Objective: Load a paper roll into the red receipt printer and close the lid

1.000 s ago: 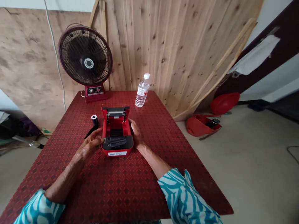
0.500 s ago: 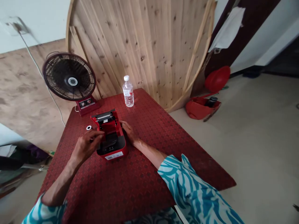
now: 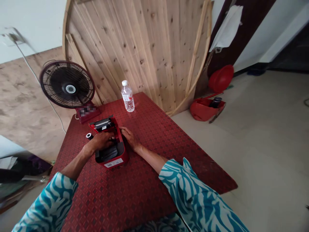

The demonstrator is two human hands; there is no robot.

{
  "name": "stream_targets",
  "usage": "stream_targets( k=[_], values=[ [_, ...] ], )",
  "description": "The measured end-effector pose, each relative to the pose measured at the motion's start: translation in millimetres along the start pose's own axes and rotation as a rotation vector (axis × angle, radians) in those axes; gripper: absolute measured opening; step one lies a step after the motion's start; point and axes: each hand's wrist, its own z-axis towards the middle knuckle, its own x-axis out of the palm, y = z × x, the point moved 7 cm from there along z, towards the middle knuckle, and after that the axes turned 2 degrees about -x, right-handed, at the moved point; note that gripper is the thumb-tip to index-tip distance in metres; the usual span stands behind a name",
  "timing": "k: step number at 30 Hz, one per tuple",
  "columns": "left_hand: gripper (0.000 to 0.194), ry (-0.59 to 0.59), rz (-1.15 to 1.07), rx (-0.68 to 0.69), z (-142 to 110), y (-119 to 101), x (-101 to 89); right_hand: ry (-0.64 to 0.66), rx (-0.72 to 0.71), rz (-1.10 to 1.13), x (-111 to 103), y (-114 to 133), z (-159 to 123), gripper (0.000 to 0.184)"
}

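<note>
A red and black printer (image 3: 122,154) stands on the table with its lid tipped up and back. Dark, crinkled film (image 3: 110,153) lies across its front part. My left hand (image 3: 102,140) reaches over the left wall into the open compartment, its fingers bent downward; whatever they grip is hidden. Against the right wall rests my right hand (image 3: 130,139), thumb near the upper edge and fingers along the side, holding the printer. A small black roll (image 3: 89,136) with a white core end sits just left of the printer, behind my left wrist.
A clear water bottle (image 3: 127,98) stands at the back of the red patterned table (image 3: 154,135). A dark red fan (image 3: 69,85) is at the back left corner. Wooden boards (image 3: 142,48) lean behind. On the floor to the right lie a red bag (image 3: 202,111) and a red basin (image 3: 220,78).
My left hand has moved from the printer's left front edge up and into its open compartment. My right hand stays on the right side. The camera view has turned and tilted.
</note>
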Motion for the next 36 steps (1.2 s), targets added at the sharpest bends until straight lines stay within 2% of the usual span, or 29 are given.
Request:
stream_targets(
  k=[4, 8, 10, 13, 15, 17, 19, 21, 24, 26, 28, 32, 36],
  values=[
    [0.032, -0.083, -0.076, 0.027, -10.0, 1.1, -4.8, -0.007, 0.011, 0.019, -0.1, -1.3, -1.1, 0.033],
    [0.044, -0.296, -0.299, 0.102, -44.9, 13.0, -30.5, 0.001, 0.032, 0.05, 0.4, -2.5, -3.2, 0.035],
    [0.05, -0.417, -0.44, 0.041, -71.8, 35.0, -45.2, 0.007, 0.047, 0.045, 0.2, -2.5, -4.3, 0.035],
    [0.051, -0.534, -0.714, -0.154, -110.6, 84.7, -51.8, 0.001, 0.051, 0.019, -1.4, -0.7, -5.3, 0.035],
    [0.049, -0.628, -0.87, -0.261, -129.4, 119.2, -46.4, -0.002, 0.052, 0.015, -2.2, 0.3, -5.5, 0.035],
    [0.05, -0.687, -0.967, -0.333, -136.5, 149.0, -32.0, -0.004, 0.047, 0.003, -2.8, 1.4, -5.4, 0.035],
    [0.054, -0.675, -1.027, -0.382, -131.1, 171.2, -9.5, -0.006, 0.042, -0.017, -3.2, 2.0, -5.2, 0.035],
    [0.056, -0.638, -1.043, -0.391, -118.3, 183.8, 14.1, -0.011, 0.045, -0.027, -3.7, 1.5, -5.2, 0.035],
    [0.053, -0.549, -0.975, -0.388, -98.2, 189.1, 42.7, -0.019, 0.041, -0.032, -4.3, 0.8, -5.2, 0.036],
    [0.053, -0.472, -0.9, -0.392, -90.1, 188.6, 53.4, -0.018, 0.032, -0.043, -4.5, 0.9, -5.1, 0.036],
    [0.057, -0.424, -0.826, -0.385, -87.3, 188.0, 54.0, -0.014, 0.032, -0.051, -4.8, 0.7, -5.0, 0.036],
    [0.067, -0.454, -0.664, -0.369, -84.3, 186.5, 32.7, -0.007, 0.045, -0.052, -4.9, 0.8, -5.2, 0.036],
    [0.055, -0.408, -0.459, -0.375, -62.3, 176.5, 18.5, -0.003, 0.037, -0.041, -3.7, 1.8, -5.3, 0.035]
  ],
)
